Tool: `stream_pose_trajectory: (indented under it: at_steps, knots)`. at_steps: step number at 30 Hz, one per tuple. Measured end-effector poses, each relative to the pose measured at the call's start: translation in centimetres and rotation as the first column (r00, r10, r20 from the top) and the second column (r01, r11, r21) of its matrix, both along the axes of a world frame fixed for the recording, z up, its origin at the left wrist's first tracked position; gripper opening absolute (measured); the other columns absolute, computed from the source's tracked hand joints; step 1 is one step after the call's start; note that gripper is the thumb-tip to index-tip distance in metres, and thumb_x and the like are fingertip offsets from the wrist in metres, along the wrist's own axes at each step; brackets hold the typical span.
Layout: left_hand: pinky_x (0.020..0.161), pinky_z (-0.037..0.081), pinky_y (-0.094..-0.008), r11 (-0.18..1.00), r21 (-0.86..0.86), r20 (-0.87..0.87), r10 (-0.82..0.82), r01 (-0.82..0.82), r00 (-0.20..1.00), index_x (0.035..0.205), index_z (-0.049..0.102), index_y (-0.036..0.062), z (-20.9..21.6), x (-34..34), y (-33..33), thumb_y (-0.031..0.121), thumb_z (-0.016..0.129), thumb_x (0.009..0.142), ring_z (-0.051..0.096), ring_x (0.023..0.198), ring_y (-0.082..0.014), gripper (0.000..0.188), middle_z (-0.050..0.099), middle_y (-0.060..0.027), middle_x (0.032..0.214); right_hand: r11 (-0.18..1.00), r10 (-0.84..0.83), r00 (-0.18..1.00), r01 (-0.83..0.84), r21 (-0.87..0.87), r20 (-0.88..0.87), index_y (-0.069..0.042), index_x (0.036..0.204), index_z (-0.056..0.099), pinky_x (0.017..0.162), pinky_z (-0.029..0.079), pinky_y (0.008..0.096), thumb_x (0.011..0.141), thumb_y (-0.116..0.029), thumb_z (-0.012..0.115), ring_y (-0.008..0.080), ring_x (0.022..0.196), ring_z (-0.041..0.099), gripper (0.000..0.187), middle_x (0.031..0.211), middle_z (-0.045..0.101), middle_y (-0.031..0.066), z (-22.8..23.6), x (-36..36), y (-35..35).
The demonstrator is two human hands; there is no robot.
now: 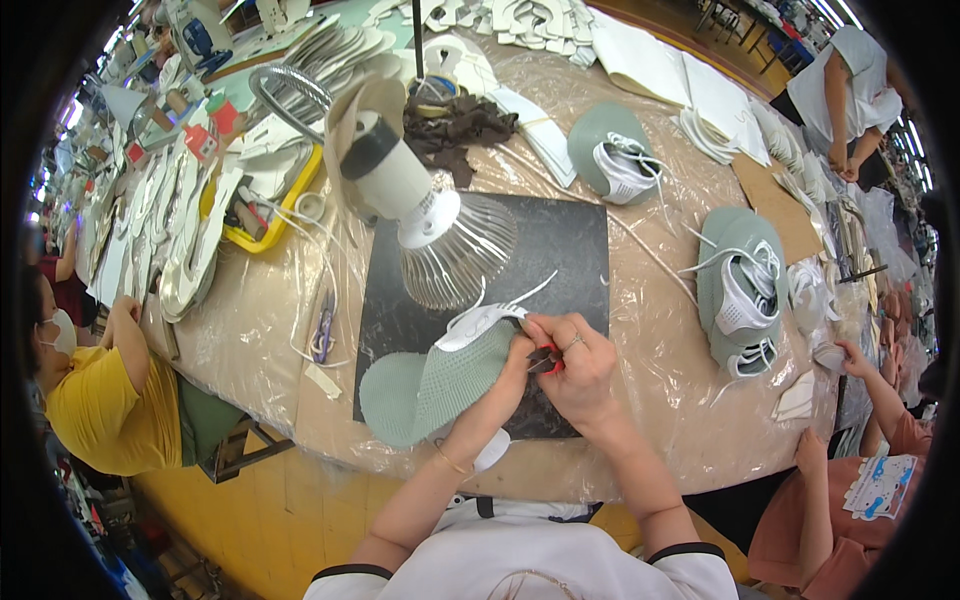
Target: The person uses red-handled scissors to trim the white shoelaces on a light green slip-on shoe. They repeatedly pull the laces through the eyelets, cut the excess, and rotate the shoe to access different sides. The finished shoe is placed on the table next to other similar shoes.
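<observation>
At far left, a person in a yellow shirt (110,410) sits beside the counter (650,430), which is covered in clear film over brown. A yellow tray (267,243) holds mixed items; purple-handled snips (322,335) lie nearby. A lamp (458,245) overhangs the black mat (570,250). Over the mat's front area, the left grip (515,362) is closed on a green shoe upper (435,375); the right grip (578,365) encloses a red-handled tool (544,360). Further right, laced uppers (742,290) rest on the counter near a co-worker's orange sleeve (910,432).

No lettering can be read anywhere here.
</observation>
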State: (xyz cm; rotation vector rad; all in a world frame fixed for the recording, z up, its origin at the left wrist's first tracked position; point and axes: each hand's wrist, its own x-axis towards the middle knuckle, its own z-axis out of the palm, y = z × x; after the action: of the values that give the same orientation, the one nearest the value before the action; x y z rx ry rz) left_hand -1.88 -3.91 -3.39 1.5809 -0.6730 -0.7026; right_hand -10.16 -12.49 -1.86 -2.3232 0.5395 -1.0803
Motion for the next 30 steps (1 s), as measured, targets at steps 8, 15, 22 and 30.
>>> stream_pose_trajectory:
  at_steps: [8,15,22,30]
  knots:
    - [0.071,0.056,-0.0275,0.995,-0.069,-0.510,-0.102,0.078,0.854,0.110,0.065,0.0014,4.5,1.4,0.3,0.014,0.052,0.097,0.065,0.082,-0.0123,0.022,0.068,-0.0068,0.094,0.745,0.236,0.972,-0.189,0.639,0.012,-0.003,0.109,0.067,0.051,0.038,0.0232,0.088,-0.002,0.064,0.0054,0.061,0.049,0.022,0.093,0.068,0.0045,2.8,-2.3,-4.0]
    - [0.082,0.051,-0.0349,0.930,-0.259,-0.682,-0.367,0.261,0.632,0.127,0.052,0.0006,5.2,1.6,-0.5,0.021,0.039,0.101,0.057,0.098,-0.0142,0.036,0.060,-0.0051,0.104,0.815,0.311,0.950,-0.248,0.524,-0.033,-0.006,0.117,0.067,0.050,0.034,0.0201,0.086,-0.009,0.070,0.0028,0.057,0.043,0.031,0.087,0.069,0.0012,3.9,-4.5,-4.2]
    - [0.079,0.050,-0.0285,0.985,-0.096,-0.453,-0.169,0.141,0.875,0.114,0.062,0.0016,5.0,-0.6,-0.7,0.017,0.050,0.097,0.060,0.089,-0.0127,0.026,0.064,-0.0041,0.100,0.757,0.294,0.952,-0.177,0.630,-0.085,-0.004,0.117,0.067,0.050,0.032,0.0172,0.087,-0.003,0.066,-0.0003,0.057,0.040,0.030,0.078,0.068,0.0010,3.4,-4.8,-3.5]
    - [0.075,0.049,-0.0294,0.997,0.015,-0.036,-0.077,0.078,0.996,0.103,0.064,0.0044,5.0,-0.7,-1.0,0.023,0.060,0.094,0.063,0.085,-0.0137,0.021,0.066,-0.0054,0.094,0.941,0.048,0.998,-0.058,0.332,0.037,-0.001,0.100,0.070,0.061,0.049,0.0247,0.082,-0.005,0.073,0.0171,0.072,0.065,0.018,0.089,0.071,0.0118,4.0,-3.9,-2.0]
